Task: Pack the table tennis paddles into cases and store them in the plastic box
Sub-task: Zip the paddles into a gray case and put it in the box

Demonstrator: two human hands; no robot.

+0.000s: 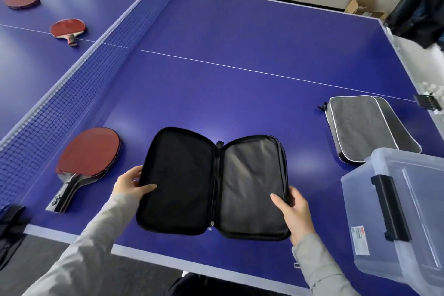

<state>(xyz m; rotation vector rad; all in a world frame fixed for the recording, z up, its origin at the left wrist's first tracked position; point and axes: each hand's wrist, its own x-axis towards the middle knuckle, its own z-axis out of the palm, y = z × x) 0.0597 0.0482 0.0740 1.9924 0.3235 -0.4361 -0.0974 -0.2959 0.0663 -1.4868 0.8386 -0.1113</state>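
- Black case (213, 185) lies spread open at lower centre, left hand (131, 184) pinching its left flap, right hand (292, 206) gripping the right edge, likely flattening it for loading.
- Nearest paddle (87, 163) waits just left; two more paddles (68, 30) sit upper left beyond the net (79, 94).
- Box (403, 214) is cut off at lower right; its contents are unclear. Grey case (367, 127) is shut, contents hidden.
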